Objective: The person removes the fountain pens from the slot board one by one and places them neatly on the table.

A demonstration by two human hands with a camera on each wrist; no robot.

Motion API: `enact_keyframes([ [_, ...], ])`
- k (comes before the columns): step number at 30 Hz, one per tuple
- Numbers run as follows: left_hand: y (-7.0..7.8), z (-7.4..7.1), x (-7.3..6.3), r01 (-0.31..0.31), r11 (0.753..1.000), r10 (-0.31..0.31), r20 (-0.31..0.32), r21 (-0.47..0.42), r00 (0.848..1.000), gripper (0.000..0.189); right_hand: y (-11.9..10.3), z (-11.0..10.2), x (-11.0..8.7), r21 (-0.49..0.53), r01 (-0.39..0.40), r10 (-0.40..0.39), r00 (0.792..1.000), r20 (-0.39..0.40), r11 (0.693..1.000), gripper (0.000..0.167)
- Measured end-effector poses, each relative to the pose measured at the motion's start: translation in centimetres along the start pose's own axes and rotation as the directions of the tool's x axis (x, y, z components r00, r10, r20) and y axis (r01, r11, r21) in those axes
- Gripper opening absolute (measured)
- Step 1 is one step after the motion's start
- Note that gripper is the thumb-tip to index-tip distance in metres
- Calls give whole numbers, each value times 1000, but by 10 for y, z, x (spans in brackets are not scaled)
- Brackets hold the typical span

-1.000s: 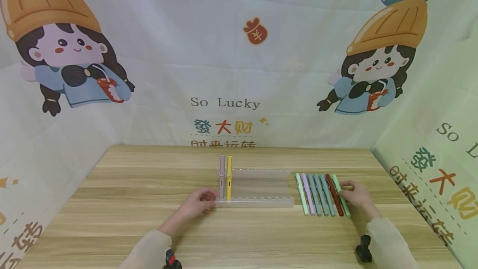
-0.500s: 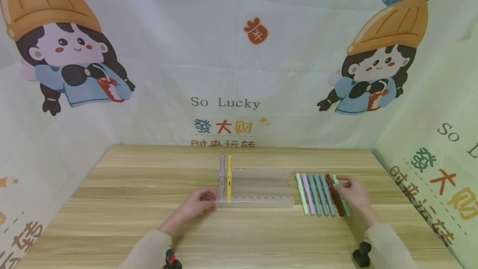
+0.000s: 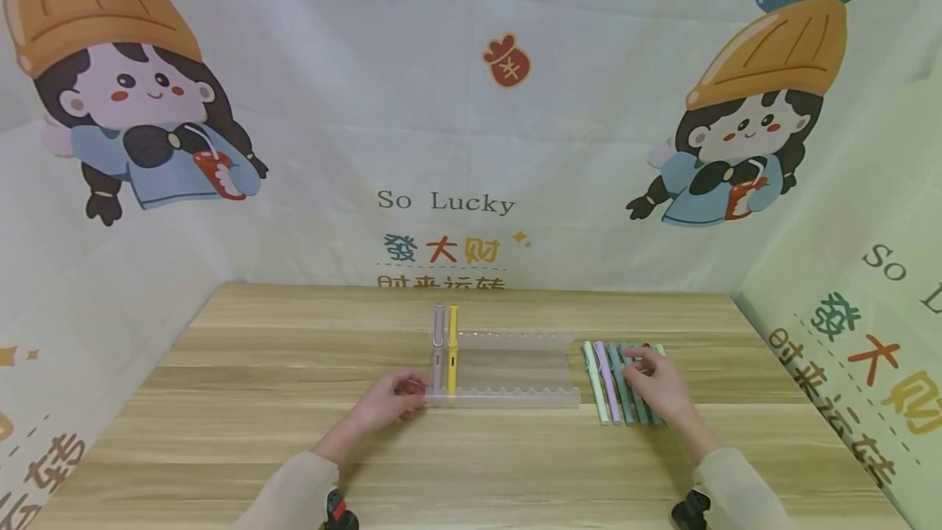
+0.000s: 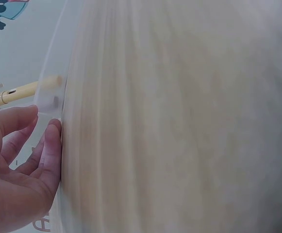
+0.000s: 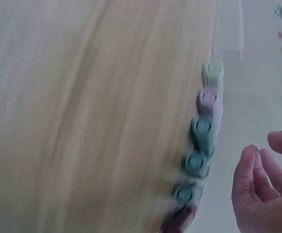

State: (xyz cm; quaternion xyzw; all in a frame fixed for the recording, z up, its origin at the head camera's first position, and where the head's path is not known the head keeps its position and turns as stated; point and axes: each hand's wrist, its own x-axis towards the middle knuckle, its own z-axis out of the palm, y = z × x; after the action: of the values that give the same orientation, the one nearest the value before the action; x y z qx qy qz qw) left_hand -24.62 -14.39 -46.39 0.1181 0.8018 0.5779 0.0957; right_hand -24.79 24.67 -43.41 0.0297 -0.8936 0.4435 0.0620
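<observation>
On my right wrist feed I can see what the head view half hides: the fingers (image 5: 247, 165) of the right hand (image 3: 658, 383) are curved, a small gap parts them from the thumb, and they have hold of nothing. On the left wrist feed, the left hand (image 3: 393, 397) has its fingertips up against the end of the clear rack (image 3: 508, 401); from this angle I can't tell whether they pinch it or only touch it.

The right hand reaches in from the lower right, back upward, its fingertips over the three teal pens (image 3: 623, 391). The left comes in from the lower left, fingers bent towards the rack's near left corner.

Left of the right fingertips I have the lilac pen (image 3: 607, 383), then the pale green pen (image 3: 592, 383). The dark red pen (image 5: 179, 219) and the green pen (image 3: 660, 350) lie on the other side, mostly covered by the hand in the head view. Just beyond the left fingers, the mauve pen (image 3: 438, 325) and the yellow pen (image 3: 452, 325) lie side by side across the rack's left end, caps jutting past its far rail.

Rack and row sit on the wood-grain desk (image 3: 294, 325), with a printed cloth (image 3: 331, 105) behind.
</observation>
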Motion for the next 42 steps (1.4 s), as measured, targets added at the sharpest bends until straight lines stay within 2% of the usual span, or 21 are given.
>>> enact_keyframes([
  [9,-1,0,0,10,1000,-10,4,2,1000,19,-15,25,1,35,23,-25,999,35,999,27],
  [18,-5,0,2,3,1000,-3,-5,-8,1000,19,-34,52,0,117,122,-129,990,52,986,24],
  [24,-4,-1,1,3,1000,-3,0,4,1000,18,-47,72,-1,240,139,-158,986,59,961,24],
  [31,-3,-1,1,2,1000,-2,-1,8,1000,18,-60,97,0,301,235,-248,969,7,924,25],
  [33,-2,-1,0,3,1000,-3,-2,5,1000,18,-65,103,0,332,241,-256,967,3,912,27],
  [36,4,0,-2,-3,1000,3,0,-1,1000,18,-75,110,-1,376,226,-247,969,7,898,30],
  [42,26,1,-13,-10,1000,10,8,0,1000,17,-104,117,-8,482,176,-200,980,-2,859,34],
])
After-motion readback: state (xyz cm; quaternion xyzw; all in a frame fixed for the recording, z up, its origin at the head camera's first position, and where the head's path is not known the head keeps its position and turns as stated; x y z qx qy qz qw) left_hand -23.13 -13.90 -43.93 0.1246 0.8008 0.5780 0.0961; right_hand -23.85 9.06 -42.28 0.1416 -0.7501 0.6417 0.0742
